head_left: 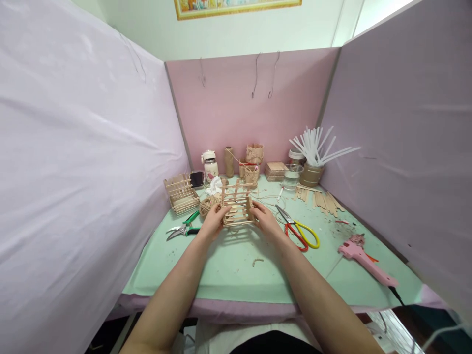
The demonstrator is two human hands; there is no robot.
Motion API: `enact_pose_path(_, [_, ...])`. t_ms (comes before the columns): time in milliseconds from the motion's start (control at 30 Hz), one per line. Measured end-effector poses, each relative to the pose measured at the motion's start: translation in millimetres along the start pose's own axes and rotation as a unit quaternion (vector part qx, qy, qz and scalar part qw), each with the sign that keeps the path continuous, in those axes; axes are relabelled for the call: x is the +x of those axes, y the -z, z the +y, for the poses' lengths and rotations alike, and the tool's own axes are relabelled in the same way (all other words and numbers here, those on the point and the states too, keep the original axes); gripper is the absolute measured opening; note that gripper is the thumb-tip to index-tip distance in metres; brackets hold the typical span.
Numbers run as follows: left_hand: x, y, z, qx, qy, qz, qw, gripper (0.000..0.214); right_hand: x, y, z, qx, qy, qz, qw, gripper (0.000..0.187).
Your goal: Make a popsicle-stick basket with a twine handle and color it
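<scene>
Between my two hands is a small slatted frame (237, 206) built from wooden craft sticks, held over the middle of the table. My left hand (215, 220) grips its left side, thumb in front. On the opposite side, my right hand (263, 216) has its fingers closed on the right end. Behind my left hand lies a coil of twine (207, 205). Scissors (295, 227) with one red and one yellow handle rest right of my right hand. Green-handled pruning shears (183, 230) lie to the left.
A second stick-built frame (182, 194) stands at the left. A pink glue gun (367, 259) lies right, its cord off the edge. Loose craft sticks (327, 202), a water cup (292, 177) and a pot of white glue sticks (312, 172) sit back right. Partition walls enclose the table.
</scene>
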State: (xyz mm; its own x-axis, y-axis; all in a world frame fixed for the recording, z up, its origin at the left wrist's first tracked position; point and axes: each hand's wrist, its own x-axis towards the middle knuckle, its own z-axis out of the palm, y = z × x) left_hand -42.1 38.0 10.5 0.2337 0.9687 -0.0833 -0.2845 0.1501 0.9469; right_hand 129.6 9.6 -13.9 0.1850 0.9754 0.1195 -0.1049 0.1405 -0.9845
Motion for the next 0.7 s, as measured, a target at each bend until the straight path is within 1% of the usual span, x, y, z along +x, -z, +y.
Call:
enact_pose_path(100, [0.1,0.5,0.7,-0.005,-0.001,0.007,1.0,0.046,-0.7,-0.1,0.8,0.005,-0.021,0.021,1.0,0.05])
enact_pose_path(167, [1.1,1.0,0.1,-0.009,0.001,0.007,1.0,0.044,-0.9,-0.5,1.1,0.014,-0.044,0.035,0.998,0.057])
enact_pose_path(233, [3.0,2.2,-0.7,-0.019,0.0,0.005,1.0,0.044,-0.9,-0.3,0.5,0.038,-0.061,0.036,0.997,0.064])
enact_pose_path(267, [4.0,2.9,-0.7,-0.028,0.0,0.004,1.0,0.045,-0.7,0.1,-0.1,0.056,-0.061,0.041,0.996,0.064])
enact_pose_path(333, [4.6,3.9,0.7,-0.052,-0.006,0.006,0.999,0.045,0.0,2.0,-1.5,0.095,-0.041,0.078,0.992,0.059])
enact_pose_path(433, [-1.7,2.1,7.5,-0.102,-0.036,0.002,0.994,0.046,1.9,6.4,-2.0,0.128,0.006,0.162,0.979,0.046])
enact_pose_path(500, [-11.3,-1.1,14.0,-0.119,-0.079,-0.011,0.99,0.047,3.2,8.8,-0.3,0.125,0.026,0.191,0.973,0.039])
enact_pose_path(567, [-21.9,-3.9,20.4,-0.108,-0.149,-0.022,0.983,0.047,4.5,10.1,2.9,0.106,0.047,0.205,0.972,0.035])
enact_pose_path(633, [-28.4,-4.1,25.8,-0.062,-0.232,-0.041,0.97,0.05,5.9,10.5,6.4,0.08,0.07,0.218,0.97,0.034])
enact_pose_path(667, [-29.1,-2.8,27.9,-0.025,-0.283,-0.031,0.958,0.054,6.4,10.7,7.8,0.068,0.078,0.225,0.969,0.033])
enact_pose_path(700, [-28.1,-0.5,29.6,0.028,-0.311,-0.025,0.95,0.056,6.8,10.9,8.6,0.059,0.082,0.232,0.968,0.032])
